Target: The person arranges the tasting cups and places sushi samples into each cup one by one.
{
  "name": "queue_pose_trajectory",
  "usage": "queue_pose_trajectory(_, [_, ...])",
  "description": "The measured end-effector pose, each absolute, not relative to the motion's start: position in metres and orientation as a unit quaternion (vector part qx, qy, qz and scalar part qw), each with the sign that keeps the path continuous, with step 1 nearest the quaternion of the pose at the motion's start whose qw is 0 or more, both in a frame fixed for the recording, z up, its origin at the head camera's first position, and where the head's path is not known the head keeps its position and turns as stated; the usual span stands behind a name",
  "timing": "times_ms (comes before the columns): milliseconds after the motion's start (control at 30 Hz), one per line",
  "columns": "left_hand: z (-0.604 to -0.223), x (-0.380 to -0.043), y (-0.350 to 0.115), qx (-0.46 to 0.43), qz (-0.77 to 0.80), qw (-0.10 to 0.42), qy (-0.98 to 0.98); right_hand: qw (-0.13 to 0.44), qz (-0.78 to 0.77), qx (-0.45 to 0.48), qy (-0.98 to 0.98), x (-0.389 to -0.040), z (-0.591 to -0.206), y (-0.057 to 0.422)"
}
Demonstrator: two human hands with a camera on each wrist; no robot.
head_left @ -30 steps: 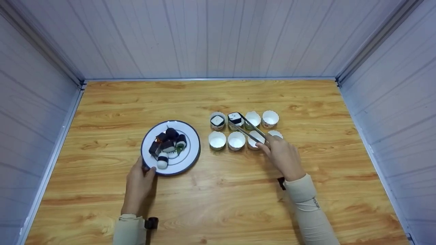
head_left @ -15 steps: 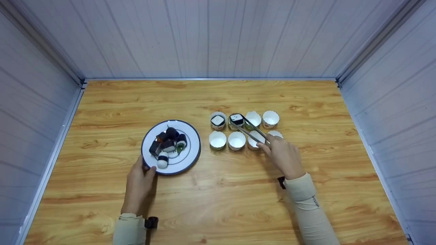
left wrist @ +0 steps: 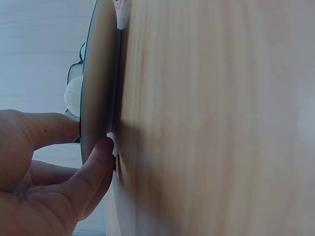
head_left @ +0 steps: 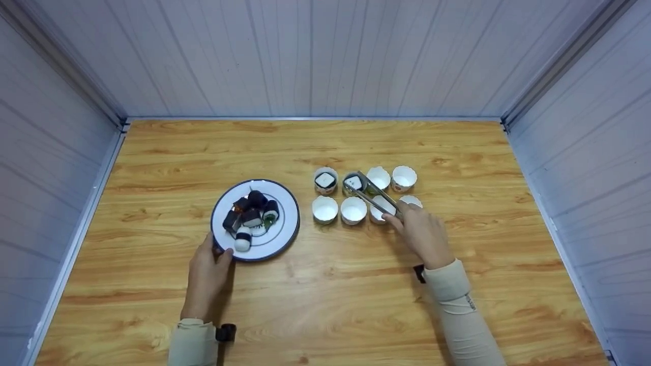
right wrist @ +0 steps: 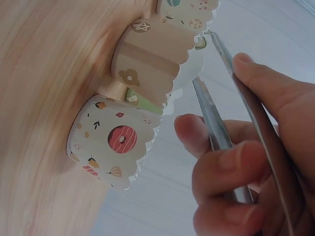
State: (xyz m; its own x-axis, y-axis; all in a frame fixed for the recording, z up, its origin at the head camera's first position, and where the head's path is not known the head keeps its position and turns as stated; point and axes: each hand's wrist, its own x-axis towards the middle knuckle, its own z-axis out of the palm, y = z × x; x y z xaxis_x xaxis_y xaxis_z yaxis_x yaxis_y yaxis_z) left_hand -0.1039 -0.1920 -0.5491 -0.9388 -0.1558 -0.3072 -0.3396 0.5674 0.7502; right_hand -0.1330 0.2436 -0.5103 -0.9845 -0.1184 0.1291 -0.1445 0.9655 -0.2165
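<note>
two cups (head_left: 325, 191) now hold sushi (head_left: 324, 180), one piece (head_left: 353, 182) newly lowered (right grip (head_left: 424, 236) pinching tongs (right wrist: 212, 120), left grip (head_left: 209, 269) pinching plate (head_left: 281, 241)).

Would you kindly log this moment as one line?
left hand: grips plate edge; right hand: holds tongs, tips apart at cup; sushi-like pieces: on plate, in two cups

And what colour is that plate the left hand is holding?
The plate is white, edged in blue; the head view shows it best.
</note>
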Motion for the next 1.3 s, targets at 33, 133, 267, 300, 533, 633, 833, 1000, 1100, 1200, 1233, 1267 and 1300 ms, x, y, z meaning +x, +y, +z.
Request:
queue_pose_trajectory(33, [-0.549,-0.103,-0.192,-0.14,0.443,0.102,0.879,0.059,0.115,0.068,-0.989,-0.133,-0.511,0.243])
queue_pose_trajectory(133, [-0.549,-0.102,-0.192,-0.135,0.445,0.098,0.88,0.067,0.118,0.074,-0.988,-0.131,-0.511,0.242])
queue_pose_trajectory(267, [-0.549,-0.102,-0.192,-0.137,0.447,0.097,0.878,0.071,0.115,0.077,-0.988,-0.13,-0.51,0.239])
queue_pose_trajectory(300, [-0.549,-0.102,-0.192,-0.137,0.448,0.096,0.878,0.072,0.114,0.076,-0.988,-0.13,-0.51,0.238])
queue_pose_trajectory(533, [-0.55,-0.102,-0.193,-0.137,0.449,0.093,0.878,0.114,0.116,0.099,-0.982,-0.126,-0.514,0.227])
queue_pose_trajectory(633, [-0.551,-0.103,-0.194,-0.138,0.448,0.094,0.878,0.125,0.116,0.121,-0.978,-0.124,-0.514,0.218])
queue_pose_trajectory(833, [-0.551,-0.103,-0.194,-0.147,0.448,0.104,0.876,0.118,0.12,0.176,-0.97,-0.121,-0.511,0.195])
queue_pose_trajectory(1000, [-0.551,-0.102,-0.194,-0.139,0.443,0.099,0.88,0.13,0.116,0.209,-0.962,-0.12,-0.511,0.174])
queue_pose_trajectory(1100, [-0.551,-0.102,-0.194,-0.132,0.442,0.087,0.883,0.14,0.111,0.229,-0.957,-0.122,-0.511,0.164])
queue_pose_trajectory(1200, [-0.551,-0.102,-0.194,-0.126,0.443,0.082,0.884,0.129,0.104,0.235,-0.958,-0.123,-0.509,0.156])
queue_pose_trajectory(1233, [-0.551,-0.103,-0.193,-0.127,0.443,0.082,0.884,0.121,0.098,0.236,-0.959,-0.124,-0.509,0.153])
queue_pose_trajectory(1267, [-0.551,-0.103,-0.193,-0.127,0.444,0.081,0.883,0.111,0.092,0.236,-0.961,-0.125,-0.508,0.151])
queue_pose_trajectory(1300, [-0.551,-0.103,-0.193,-0.128,0.444,0.082,0.883,0.1,0.086,0.237,-0.963,-0.125,-0.508,0.149])
